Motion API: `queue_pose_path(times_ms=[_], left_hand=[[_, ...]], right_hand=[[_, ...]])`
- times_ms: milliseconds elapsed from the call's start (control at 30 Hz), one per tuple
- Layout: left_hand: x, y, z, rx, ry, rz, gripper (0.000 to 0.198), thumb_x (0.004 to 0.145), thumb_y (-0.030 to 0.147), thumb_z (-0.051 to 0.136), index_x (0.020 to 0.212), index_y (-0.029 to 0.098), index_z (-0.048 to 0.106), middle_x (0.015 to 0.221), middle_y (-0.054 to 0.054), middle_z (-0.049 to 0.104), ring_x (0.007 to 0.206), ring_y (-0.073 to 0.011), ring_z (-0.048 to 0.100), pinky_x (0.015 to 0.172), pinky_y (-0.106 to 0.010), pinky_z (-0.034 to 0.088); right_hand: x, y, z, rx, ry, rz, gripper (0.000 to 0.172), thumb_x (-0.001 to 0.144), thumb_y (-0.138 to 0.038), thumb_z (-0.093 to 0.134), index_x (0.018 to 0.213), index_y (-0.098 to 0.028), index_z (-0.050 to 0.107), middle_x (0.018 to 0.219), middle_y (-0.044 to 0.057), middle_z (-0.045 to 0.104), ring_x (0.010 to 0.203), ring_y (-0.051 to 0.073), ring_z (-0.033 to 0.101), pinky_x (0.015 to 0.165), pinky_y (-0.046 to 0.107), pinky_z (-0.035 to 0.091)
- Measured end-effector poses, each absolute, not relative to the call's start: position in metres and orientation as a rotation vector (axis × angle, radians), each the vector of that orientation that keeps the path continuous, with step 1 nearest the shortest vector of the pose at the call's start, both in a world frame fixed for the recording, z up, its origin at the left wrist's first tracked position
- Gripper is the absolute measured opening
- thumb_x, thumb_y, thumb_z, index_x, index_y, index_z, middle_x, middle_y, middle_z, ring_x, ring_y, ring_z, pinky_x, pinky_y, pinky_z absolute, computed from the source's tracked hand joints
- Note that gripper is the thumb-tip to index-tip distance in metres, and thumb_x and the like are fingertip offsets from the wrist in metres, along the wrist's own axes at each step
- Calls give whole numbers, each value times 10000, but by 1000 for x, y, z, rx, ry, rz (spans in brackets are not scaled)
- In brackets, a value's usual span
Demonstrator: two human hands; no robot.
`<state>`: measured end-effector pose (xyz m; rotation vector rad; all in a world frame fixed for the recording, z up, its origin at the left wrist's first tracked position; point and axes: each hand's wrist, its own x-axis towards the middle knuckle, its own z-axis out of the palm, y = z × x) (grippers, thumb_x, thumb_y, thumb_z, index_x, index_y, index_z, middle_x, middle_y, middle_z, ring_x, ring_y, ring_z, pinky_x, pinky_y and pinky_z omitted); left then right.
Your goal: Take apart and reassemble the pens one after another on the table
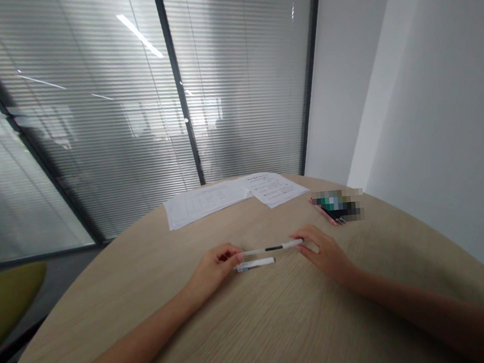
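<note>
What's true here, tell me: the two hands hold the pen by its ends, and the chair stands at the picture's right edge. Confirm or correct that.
The chair's side is wrong: the head view shows the chair at the left edge. The left hand and right hand do hold the pen by its ends.

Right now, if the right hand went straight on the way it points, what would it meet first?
Apart from the pen in its fingers, the right hand would likely meet the papers across the table first, though depth is unclear and it might pass over them.
</note>
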<state>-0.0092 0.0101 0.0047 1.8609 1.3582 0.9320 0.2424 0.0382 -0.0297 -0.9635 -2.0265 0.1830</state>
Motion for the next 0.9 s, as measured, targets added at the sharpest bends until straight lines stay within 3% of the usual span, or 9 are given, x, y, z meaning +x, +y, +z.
queue_pose_path(times_ms=[267, 900], left_hand=[[-5, 7, 7, 1829, 1380, 928, 253, 688, 375, 473, 593, 153, 547, 545, 35, 487, 556, -112, 442, 559, -227, 343], [-4, 4, 7, 2000, 1382, 886, 181, 703, 296, 480, 692, 157, 596, 662, -3, 579, 648, -132, 505, 625, -254, 380]], right_hand=[[242, 36, -32, -1056, -1959, 253, 263, 717, -176, 481, 976, -195, 520, 894, 46, 607, 834, 162, 558, 780, 328, 429], [241, 28, -28, -951, -2042, 183, 164, 745, -183, 472, 891, -191, 547, 804, 35, 593, 720, 140, 549, 693, 282, 447]])
